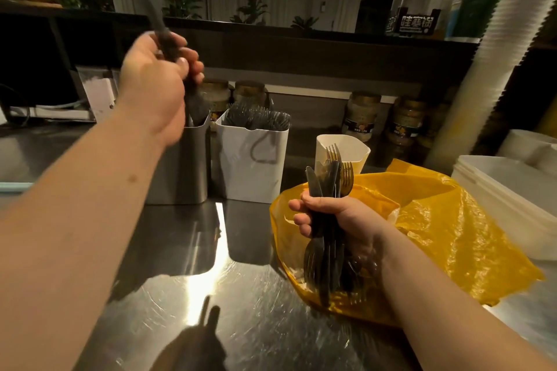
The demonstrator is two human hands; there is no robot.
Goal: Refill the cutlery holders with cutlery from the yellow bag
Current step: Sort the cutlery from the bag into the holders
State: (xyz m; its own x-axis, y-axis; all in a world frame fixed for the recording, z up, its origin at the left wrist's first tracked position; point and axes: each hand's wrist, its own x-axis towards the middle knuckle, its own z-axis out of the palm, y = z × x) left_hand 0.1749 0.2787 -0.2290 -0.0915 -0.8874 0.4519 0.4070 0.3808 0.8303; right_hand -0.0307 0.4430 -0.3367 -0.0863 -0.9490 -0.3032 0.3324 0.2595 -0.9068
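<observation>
Beside the open, crumpled yellow bag (437, 235) stand a steel holder (180, 166) with a dark utensil (197, 108) in it, a fork-filled white holder (251, 169) and a cream holder (346, 146); a cutlery bundle (322, 238) stands upright above the bag.

This is looking like the service counter of a café or takeaway shop. A stainless-steel counter (256, 295) is carrying a white holder (251, 166) of black plastic forks (259, 119). A tall stack of disposable cups (494, 48) is rising beside stacked white takeaway boxes (506, 187), and labelled jars (361, 116) are lining the back.

left hand (153, 81) grips utensil (168, 42) over steel holder (184, 166) | right hand (346, 217) grips cutlery (324, 181)
</observation>
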